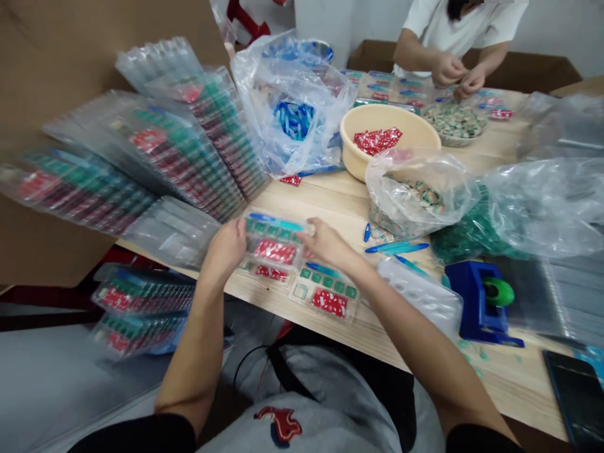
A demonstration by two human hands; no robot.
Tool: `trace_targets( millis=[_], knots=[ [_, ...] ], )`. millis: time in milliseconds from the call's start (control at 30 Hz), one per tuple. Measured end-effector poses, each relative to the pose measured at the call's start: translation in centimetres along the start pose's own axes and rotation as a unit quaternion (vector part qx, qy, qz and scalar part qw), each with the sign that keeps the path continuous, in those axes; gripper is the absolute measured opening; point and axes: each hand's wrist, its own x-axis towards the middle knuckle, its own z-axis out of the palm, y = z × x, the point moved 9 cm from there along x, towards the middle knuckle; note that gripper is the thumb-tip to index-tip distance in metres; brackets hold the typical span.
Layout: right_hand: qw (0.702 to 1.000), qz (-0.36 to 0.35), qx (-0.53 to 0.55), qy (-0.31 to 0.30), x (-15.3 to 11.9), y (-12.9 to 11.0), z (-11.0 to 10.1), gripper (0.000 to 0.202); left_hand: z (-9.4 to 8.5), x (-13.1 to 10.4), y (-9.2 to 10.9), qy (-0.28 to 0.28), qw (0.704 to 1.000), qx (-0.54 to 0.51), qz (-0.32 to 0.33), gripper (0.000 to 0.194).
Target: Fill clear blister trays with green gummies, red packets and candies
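Near the table's front edge, a clear plastic tray [275, 250] holds a blue pen, green squares and a red patterned packet. My left hand [229, 246] grips its left side with closed fingers. At its upper right corner, my right hand [324, 241] pinches the edge. Beneath it, part of another tray with a red packet [271, 273] shows. To the right lies a filled tray [329, 290] with a pen, green squares and a red packet, partly behind my right forearm.
Stacks of filled trays [184, 151] lean at left. Beyond are a bag of blue pens [295, 119], a cream basin [356, 154] and a bag of small pieces [415, 204]. A blue tape dispenser [465, 302] and phone [573, 390] lie right. Another person's hands [457, 78] work across the table.
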Motion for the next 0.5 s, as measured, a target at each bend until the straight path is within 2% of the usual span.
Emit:
trace_targets(
  millis=[100, 167, 233, 367, 500],
  knots=[
    [0.996, 0.042, -0.014, -0.075, -0.6, 0.1, 4.5, 0.038, 1.4, -1.2, -4.6, -0.018, 0.999, 0.005, -0.047, 0.029],
    [0.991, 0.072, -0.025, -0.106, -0.6, 0.5, 5.9, 0.033, 2.7, -1.2, -6.2, -0.017, 0.998, -0.008, -0.062, 0.024],
    [0.988, 0.092, -0.035, -0.122, -0.2, 0.5, 6.3, 0.033, 3.6, -0.8, -7.0, -0.008, 0.997, -0.025, -0.073, 0.027],
    [0.988, 0.096, -0.045, -0.115, 0.9, -0.6, 5.5, 0.032, 3.5, 0.0, -6.6, 0.0, 0.995, -0.058, -0.082, 0.027],
    [0.995, 0.057, -0.027, -0.071, 0.5, -1.2, 2.9, 0.03, 1.0, -1.7, -4.4, 0.025, 0.995, -0.079, -0.059, 0.037]
  ],
)
